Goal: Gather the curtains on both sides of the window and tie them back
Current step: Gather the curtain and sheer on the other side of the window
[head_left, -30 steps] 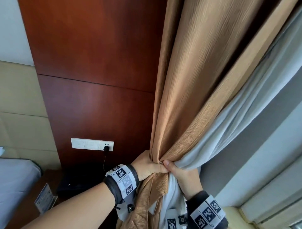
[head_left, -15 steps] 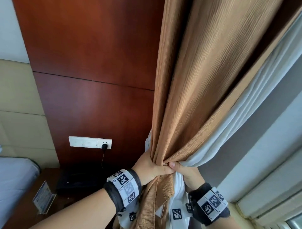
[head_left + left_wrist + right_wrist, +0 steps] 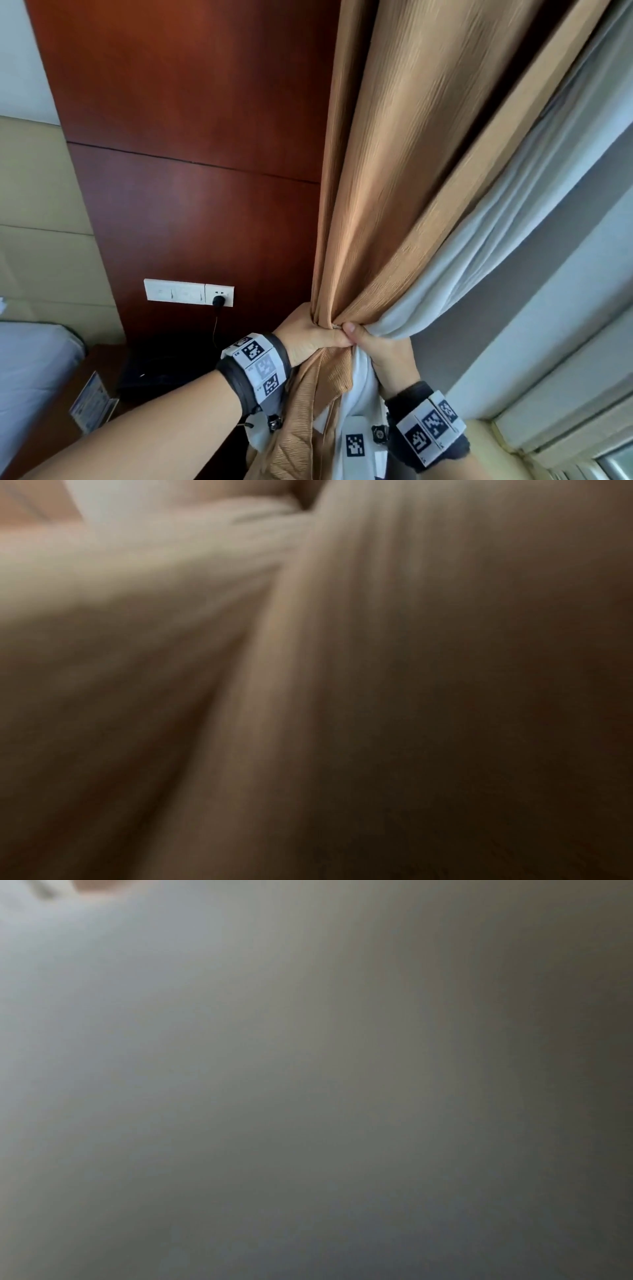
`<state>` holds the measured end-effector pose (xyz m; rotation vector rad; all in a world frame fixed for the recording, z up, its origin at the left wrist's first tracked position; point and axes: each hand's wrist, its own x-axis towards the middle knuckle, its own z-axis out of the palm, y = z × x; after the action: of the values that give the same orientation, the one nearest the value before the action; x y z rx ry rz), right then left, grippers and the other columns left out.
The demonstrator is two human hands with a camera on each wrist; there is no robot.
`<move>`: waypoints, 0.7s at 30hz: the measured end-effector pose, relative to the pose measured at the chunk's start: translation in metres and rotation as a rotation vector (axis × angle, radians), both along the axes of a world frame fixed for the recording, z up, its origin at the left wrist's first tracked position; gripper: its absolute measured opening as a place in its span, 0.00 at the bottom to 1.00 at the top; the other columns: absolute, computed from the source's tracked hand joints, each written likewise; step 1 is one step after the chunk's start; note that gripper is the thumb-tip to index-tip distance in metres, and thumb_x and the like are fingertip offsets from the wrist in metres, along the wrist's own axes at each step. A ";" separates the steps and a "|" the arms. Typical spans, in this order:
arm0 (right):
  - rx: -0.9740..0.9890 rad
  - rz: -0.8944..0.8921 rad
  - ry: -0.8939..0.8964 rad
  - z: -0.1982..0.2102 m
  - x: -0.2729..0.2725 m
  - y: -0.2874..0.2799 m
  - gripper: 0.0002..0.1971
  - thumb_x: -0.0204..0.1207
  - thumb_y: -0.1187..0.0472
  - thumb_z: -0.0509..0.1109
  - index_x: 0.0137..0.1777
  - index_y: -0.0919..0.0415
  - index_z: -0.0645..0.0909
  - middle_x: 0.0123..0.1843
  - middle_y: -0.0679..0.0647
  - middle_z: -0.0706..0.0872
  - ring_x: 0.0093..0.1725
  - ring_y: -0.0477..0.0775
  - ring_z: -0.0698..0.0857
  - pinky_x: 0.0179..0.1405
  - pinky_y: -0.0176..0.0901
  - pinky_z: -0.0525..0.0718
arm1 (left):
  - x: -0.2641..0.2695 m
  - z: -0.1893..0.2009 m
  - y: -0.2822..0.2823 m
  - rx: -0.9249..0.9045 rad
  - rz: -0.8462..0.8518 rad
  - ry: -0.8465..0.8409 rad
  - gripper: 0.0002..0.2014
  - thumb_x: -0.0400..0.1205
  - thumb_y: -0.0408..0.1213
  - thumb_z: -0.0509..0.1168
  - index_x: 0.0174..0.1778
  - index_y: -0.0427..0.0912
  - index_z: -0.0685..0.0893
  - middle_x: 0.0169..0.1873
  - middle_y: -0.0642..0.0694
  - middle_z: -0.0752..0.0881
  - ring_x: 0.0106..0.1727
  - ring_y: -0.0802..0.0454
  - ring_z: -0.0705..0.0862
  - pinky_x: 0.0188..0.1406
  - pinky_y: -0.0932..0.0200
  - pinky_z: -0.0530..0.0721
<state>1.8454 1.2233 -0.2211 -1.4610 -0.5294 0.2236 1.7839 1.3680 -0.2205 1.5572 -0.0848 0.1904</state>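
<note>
A tan ribbed curtain with a white lining hangs from the upper right and is bunched into a narrow waist low in the head view. My left hand grips the bunch from the left, fingers wrapped behind the cloth. My right hand grips it from the right, thumb pressed on the white lining. Below both hands the fabric falls in loose folds. The left wrist view is filled with blurred tan cloth; the right wrist view is filled with blurred white cloth. No tieback is visible.
A dark red wood panel stands left of the curtain, carrying a white switch and socket plate with a black plug. Under it sits a dark box on a bedside table. A bed lies far left, the window frame lower right.
Both hands keep their grip on the gathered curtain. The bunch and hands have shifted slightly lower and rightward in view, and the right wrist has swung further out to the right.
</note>
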 end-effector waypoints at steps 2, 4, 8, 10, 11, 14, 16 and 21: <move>0.037 0.048 0.056 0.000 0.002 -0.004 0.50 0.31 0.33 0.86 0.55 0.59 0.82 0.51 0.50 0.90 0.53 0.44 0.89 0.52 0.35 0.86 | -0.002 0.001 -0.004 -0.001 0.020 -0.002 0.25 0.68 0.38 0.77 0.63 0.40 0.85 0.59 0.40 0.89 0.63 0.49 0.86 0.69 0.45 0.80; 0.065 0.157 0.175 0.002 0.004 -0.009 0.49 0.33 0.39 0.89 0.55 0.65 0.83 0.50 0.57 0.92 0.54 0.52 0.90 0.51 0.41 0.88 | -0.004 0.001 -0.008 0.000 0.013 -0.016 0.25 0.68 0.37 0.77 0.63 0.43 0.85 0.59 0.42 0.89 0.63 0.51 0.86 0.68 0.48 0.81; 0.059 0.262 0.275 0.005 0.005 -0.018 0.46 0.44 0.47 0.90 0.61 0.74 0.82 0.58 0.70 0.88 0.61 0.66 0.87 0.59 0.53 0.86 | -0.002 0.001 -0.012 0.032 0.015 -0.038 0.25 0.70 0.38 0.77 0.64 0.43 0.84 0.60 0.44 0.88 0.64 0.53 0.85 0.68 0.50 0.81; 0.075 0.245 0.293 0.007 0.003 -0.019 0.45 0.43 0.49 0.90 0.59 0.73 0.83 0.57 0.68 0.89 0.59 0.66 0.88 0.53 0.48 0.88 | -0.003 -0.001 -0.016 0.061 0.068 -0.049 0.26 0.69 0.40 0.78 0.64 0.45 0.83 0.60 0.46 0.88 0.64 0.55 0.85 0.68 0.48 0.81; 0.094 0.247 0.301 0.008 0.003 -0.020 0.42 0.45 0.51 0.90 0.59 0.73 0.83 0.56 0.68 0.89 0.58 0.66 0.88 0.52 0.47 0.88 | -0.002 -0.004 -0.019 0.074 0.119 -0.046 0.29 0.67 0.43 0.79 0.65 0.49 0.81 0.59 0.48 0.88 0.63 0.59 0.85 0.67 0.49 0.82; 0.137 0.260 0.292 0.013 0.000 -0.022 0.27 0.54 0.61 0.84 0.55 0.68 0.86 0.53 0.65 0.91 0.56 0.63 0.89 0.50 0.46 0.88 | -0.001 -0.009 -0.020 0.053 0.315 0.040 0.45 0.54 0.53 0.83 0.64 0.64 0.66 0.63 0.54 0.80 0.63 0.66 0.82 0.64 0.56 0.83; 0.149 0.259 0.264 0.015 -0.001 -0.022 0.17 0.58 0.66 0.80 0.50 0.64 0.89 0.51 0.62 0.92 0.53 0.60 0.90 0.48 0.43 0.88 | 0.003 -0.009 -0.012 0.102 0.238 0.077 0.52 0.55 0.57 0.83 0.73 0.59 0.64 0.70 0.51 0.76 0.71 0.58 0.77 0.69 0.47 0.79; 0.110 0.242 0.175 0.014 -0.007 -0.017 0.21 0.55 0.61 0.81 0.51 0.63 0.87 0.49 0.57 0.93 0.53 0.57 0.91 0.50 0.43 0.88 | -0.004 0.005 -0.004 0.106 -0.056 0.064 0.32 0.68 0.44 0.77 0.70 0.46 0.80 0.65 0.48 0.86 0.69 0.54 0.82 0.74 0.47 0.75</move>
<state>1.8380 1.2067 -0.2067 -1.2555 -0.5656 0.5014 1.7802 1.3637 -0.2158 1.6636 -0.0890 0.0927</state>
